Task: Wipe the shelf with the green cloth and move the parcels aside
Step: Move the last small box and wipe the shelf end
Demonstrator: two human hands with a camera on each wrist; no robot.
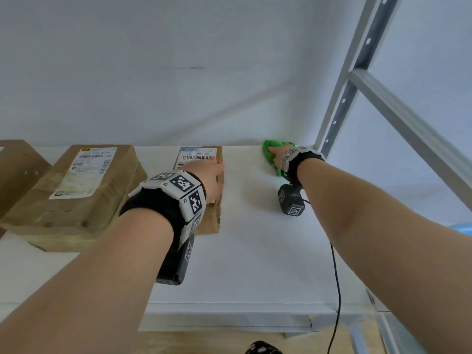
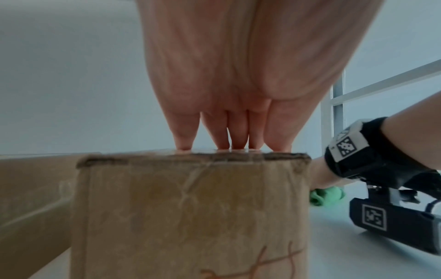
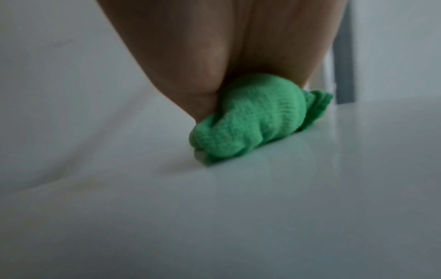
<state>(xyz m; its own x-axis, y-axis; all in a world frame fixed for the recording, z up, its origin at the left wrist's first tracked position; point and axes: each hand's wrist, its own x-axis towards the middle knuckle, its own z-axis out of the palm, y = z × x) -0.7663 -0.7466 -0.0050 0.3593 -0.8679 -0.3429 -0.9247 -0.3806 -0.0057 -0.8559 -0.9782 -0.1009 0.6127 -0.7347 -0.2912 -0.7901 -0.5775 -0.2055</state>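
We wipe with the right hand [image 1: 279, 155] pressing the bunched green cloth [image 1: 272, 150] flat against the shelf [image 1: 255, 251] at the upper right of the head view, close to the back wall and the grey upright; in the right wrist view the fingers curl over the cloth [image 3: 253, 120] and hold it, so the hand is clamped on it. To do this stroke well, we judge it best to keep the palm low and the pressure even, to draw the cloth in overlapping passes from the back edge toward the front, and to spread the wad out so more fabric meets the board. Our left hand [image 1: 208, 175] rests on the small parcel [image 1: 199, 154] at the middle of the frame, fingers straight and together, tips on its top edge as the left wrist view shows [image 2: 229, 132]; it is not gripping. From there we can slide that parcel leftward toward the large parcel [image 1: 84, 185] at the left, which should free more bare board for wiping; a steady push low on the side would keep it from tipping. A third brown parcel [image 1: 15, 169] shows at the far left edge. The shelf is a glossy white board on a grey metal frame [image 1: 357, 72], set against a pale wall. A black cable [image 1: 337, 277] hangs from the right wrist camera across the front of the shelf.
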